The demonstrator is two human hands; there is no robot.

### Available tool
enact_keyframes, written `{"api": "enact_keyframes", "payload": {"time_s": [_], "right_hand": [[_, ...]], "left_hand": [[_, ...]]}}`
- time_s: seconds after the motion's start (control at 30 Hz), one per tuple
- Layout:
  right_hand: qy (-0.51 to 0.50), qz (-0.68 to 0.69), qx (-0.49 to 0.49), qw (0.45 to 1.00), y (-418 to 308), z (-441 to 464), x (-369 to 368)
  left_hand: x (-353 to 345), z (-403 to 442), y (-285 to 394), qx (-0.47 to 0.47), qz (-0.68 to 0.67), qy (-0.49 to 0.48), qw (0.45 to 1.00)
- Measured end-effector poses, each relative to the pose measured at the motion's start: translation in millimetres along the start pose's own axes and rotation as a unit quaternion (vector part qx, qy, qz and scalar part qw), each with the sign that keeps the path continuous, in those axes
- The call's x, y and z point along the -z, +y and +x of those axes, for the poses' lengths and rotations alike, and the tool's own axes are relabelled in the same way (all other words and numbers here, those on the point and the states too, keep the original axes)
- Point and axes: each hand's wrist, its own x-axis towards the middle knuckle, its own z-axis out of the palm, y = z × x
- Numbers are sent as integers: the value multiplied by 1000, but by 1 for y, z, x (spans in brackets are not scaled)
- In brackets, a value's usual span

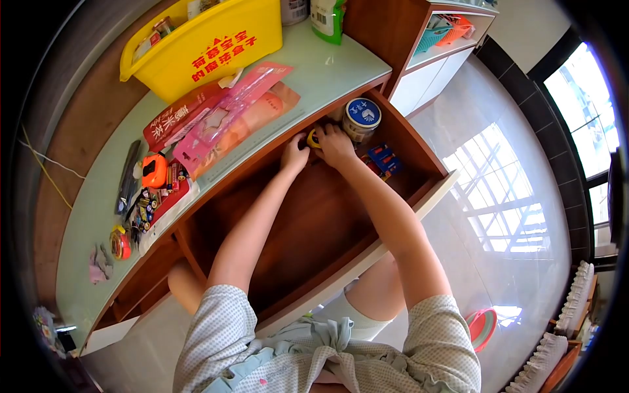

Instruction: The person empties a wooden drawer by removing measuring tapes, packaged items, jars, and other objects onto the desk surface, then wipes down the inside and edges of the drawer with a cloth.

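Observation:
Both my hands reach into the far part of an open wooden drawer (288, 242). My right hand (335, 147) has its fingers closed on a small round yellow object (314, 138), mostly hidden, its kind unclear. Just left of it, my left hand (295, 156) is curled beside the yellow object, with something dark at its fingertips that I cannot make out. A round tin with a blue lid (363, 114) stands in the drawer's corner, right next to my right hand. Blue battery packs (384, 161) lie in the drawer nearer the right side.
On the glass-topped desk stand a yellow basket (216, 56) and a green-and-white bag (327, 19). Pink and red packages (223, 121), an orange tape measure (155, 170), loose batteries (142, 211) and another red-and-yellow tape measure (120, 243) lie along it. A pink basin (481, 329) sits on the floor.

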Motion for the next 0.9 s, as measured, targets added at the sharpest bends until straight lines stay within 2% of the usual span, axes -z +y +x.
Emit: {"api": "enact_keyframes", "payload": {"time_s": [0.1, 0.17, 0.3, 0.43, 0.47, 0.57, 0.67, 0.83, 0.9], "right_hand": [[3, -7, 14, 1000, -2, -1, 2], [20, 15, 46, 999, -1, -3, 9], [36, 65, 106, 992, -7, -15, 33], [36, 117, 117, 985, -26, -32, 62], [44, 136, 114, 983, -33, -35, 66], [55, 156, 123, 979, -51, -47, 79], [54, 164, 134, 976, -67, -59, 87], [31, 161, 168, 972, -96, -83, 100], [28, 172, 176, 969, -109, -89, 105]], "left_hand": [[21, -20, 42, 91, -76, -61, 991], [31, -27, 47, 85, -77, -56, 992], [48, -47, 50, 2, -131, -36, 991], [84, -78, 64, 46, -122, -63, 989], [88, -81, 62, 19, -116, -32, 993], [101, -92, 56, -50, -124, -25, 991], [118, -112, 53, -75, -90, -66, 991], [136, -167, 62, -54, -131, -44, 989], [141, -184, 56, -100, -114, -15, 988]]}}
